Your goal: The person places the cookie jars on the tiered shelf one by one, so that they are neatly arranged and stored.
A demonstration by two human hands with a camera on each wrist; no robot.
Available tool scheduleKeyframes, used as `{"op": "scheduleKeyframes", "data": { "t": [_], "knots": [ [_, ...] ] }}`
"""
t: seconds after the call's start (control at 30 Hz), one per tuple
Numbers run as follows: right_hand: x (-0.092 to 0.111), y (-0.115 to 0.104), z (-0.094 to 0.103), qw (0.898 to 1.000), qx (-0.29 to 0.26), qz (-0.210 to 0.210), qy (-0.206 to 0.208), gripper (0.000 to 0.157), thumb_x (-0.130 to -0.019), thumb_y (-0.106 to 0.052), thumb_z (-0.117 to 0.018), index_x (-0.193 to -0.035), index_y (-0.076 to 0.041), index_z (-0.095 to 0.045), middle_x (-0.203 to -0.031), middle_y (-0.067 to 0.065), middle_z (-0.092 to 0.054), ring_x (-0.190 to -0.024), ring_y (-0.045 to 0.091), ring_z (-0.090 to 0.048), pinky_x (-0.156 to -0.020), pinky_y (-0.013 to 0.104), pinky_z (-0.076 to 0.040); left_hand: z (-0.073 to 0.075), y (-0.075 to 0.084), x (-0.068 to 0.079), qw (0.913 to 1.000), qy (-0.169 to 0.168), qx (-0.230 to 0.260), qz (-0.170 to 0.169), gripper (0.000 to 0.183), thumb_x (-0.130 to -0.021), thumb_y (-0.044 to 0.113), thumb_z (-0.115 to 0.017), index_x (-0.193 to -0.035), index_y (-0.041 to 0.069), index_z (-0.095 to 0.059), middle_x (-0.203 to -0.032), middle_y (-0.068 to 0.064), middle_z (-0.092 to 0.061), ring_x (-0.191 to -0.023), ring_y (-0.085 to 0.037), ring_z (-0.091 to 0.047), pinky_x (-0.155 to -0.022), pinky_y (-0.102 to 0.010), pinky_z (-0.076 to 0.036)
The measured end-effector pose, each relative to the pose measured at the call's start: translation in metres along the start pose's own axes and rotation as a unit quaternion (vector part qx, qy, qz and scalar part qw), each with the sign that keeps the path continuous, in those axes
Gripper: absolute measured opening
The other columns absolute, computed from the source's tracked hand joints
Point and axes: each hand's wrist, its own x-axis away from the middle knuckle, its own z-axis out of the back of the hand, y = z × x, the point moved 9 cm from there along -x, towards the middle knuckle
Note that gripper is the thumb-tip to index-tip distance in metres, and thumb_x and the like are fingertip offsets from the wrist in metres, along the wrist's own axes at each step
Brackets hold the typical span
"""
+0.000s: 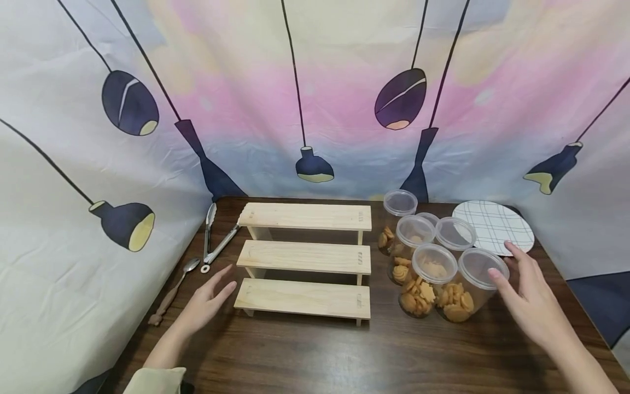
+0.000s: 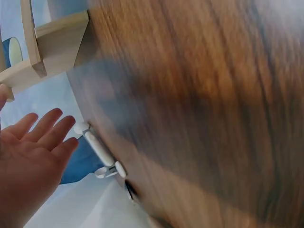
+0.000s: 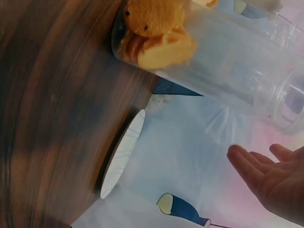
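A wooden three-step display stand [image 1: 302, 296] occupies the middle of the table. My left hand [image 1: 203, 306], fingers extended, hovers just left of its lowest step and holds nothing. In the left wrist view that hand [image 2: 35, 152] has its palm exposed and fingers spread. Several clear lidded jars of cookies cluster right of the stand. My right hand [image 1: 534, 298] is beside the front right jar [image 1: 462, 295], thumb close to its lid; I cannot tell whether they touch from the head view. The right wrist view has this hand [image 3: 275, 178] apart from a cookie jar [image 3: 218, 61], fingers loosely extended.
Metal tongs [image 1: 221, 244] lie spread at the back left, with a spoon [image 1: 172, 293] in front of them. A round white plate with a line pattern [image 1: 497, 221] lies behind the jars at right. A lamp-printed cloth [image 1: 344, 109] hangs behind the dark wooden table [image 1: 295, 355].
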Motion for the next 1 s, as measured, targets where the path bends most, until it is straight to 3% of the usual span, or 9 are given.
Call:
{"op": "scheduleKeyframes", "data": {
  "t": [0.2,0.37,0.5,0.63,0.77,0.87,1.0],
  "knots": [
    [0.001,0.001,-0.008,0.999,0.013,-0.033,-0.023,0.08,-0.096,-0.031,-0.06,-0.154,-0.007,-0.011,-0.139,0.034,-0.036,-0.11,0.051,-0.047,-0.077,0.062,-0.037,-0.01,0.003,-0.001,0.9993,-0.022,0.03,-0.002,0.057,-0.101,0.031,-0.052,-0.146,-0.001,-0.036,-0.138,-0.027,-0.046,-0.126,-0.042,-0.043,-0.1,-0.058,-0.035],
    [0.004,0.0,-0.013,0.998,0.019,-0.048,-0.029,0.093,-0.087,-0.035,-0.072,-0.153,-0.007,-0.012,-0.124,0.037,-0.046,-0.098,0.052,-0.057,-0.067,0.057,-0.047,-0.016,0.002,-0.002,0.9986,-0.034,0.04,-0.009,0.056,-0.1,0.029,-0.054,-0.144,-0.002,-0.039,-0.137,-0.023,-0.049,-0.126,-0.038,-0.044,-0.101,-0.055,-0.035],
    [0.004,0.001,-0.015,0.998,0.031,-0.044,-0.015,0.094,-0.081,-0.035,-0.079,-0.148,-0.002,-0.023,-0.116,0.034,-0.051,-0.093,0.048,-0.059,-0.06,0.04,-0.051,-0.019,0.002,-0.002,0.9988,-0.036,0.031,-0.01,0.053,-0.1,0.026,-0.054,-0.142,-0.005,-0.042,-0.136,-0.024,-0.05,-0.125,-0.037,-0.045,-0.1,-0.054,-0.036],
    [0.005,0.001,-0.014,0.999,0.028,-0.037,-0.006,0.089,-0.08,-0.034,-0.08,-0.144,-0.001,-0.028,-0.116,0.03,-0.052,-0.095,0.045,-0.058,-0.058,0.019,-0.046,-0.02,0.003,-0.002,0.9988,-0.036,0.032,-0.01,0.052,-0.1,0.025,-0.055,-0.14,-0.006,-0.043,-0.133,-0.024,-0.052,-0.121,-0.034,-0.049,-0.098,-0.052,-0.039],
    [0.005,0.001,-0.014,0.999,0.014,-0.036,-0.005,0.087,-0.081,-0.033,-0.08,-0.144,-0.001,-0.029,-0.117,0.028,-0.052,-0.098,0.045,-0.057,-0.061,0.008,-0.043,-0.022,0.004,-0.002,0.9986,-0.036,0.036,-0.009,0.052,-0.099,0.024,-0.057,-0.139,-0.006,-0.044,-0.128,-0.021,-0.056,-0.115,-0.029,-0.054,-0.094,-0.045,-0.044],
    [0.005,0.001,-0.013,0.999,0.016,-0.038,-0.003,0.087,-0.081,-0.033,-0.08,-0.144,-0.001,-0.03,-0.117,0.028,-0.052,-0.098,0.044,-0.058,-0.061,0.007,-0.042,-0.022,0.005,-0.003,0.9985,-0.036,0.039,-0.012,0.051,-0.099,0.023,-0.058,-0.139,-0.007,-0.045,-0.125,-0.02,-0.058,-0.11,-0.026,-0.056,-0.091,-0.039,-0.047],
    [0.006,0.001,-0.008,0.998,0.037,-0.043,0.005,0.087,-0.08,-0.035,-0.08,-0.143,-0.002,-0.031,-0.113,0.028,-0.054,-0.086,0.039,-0.061,-0.054,0.019,-0.044,-0.023,0.004,-0.003,0.9986,-0.036,0.036,-0.016,0.051,-0.099,0.023,-0.057,-0.139,-0.007,-0.044,-0.124,-0.02,-0.059,-0.108,-0.025,-0.057,-0.088,-0.035,-0.048]
  ]
}}
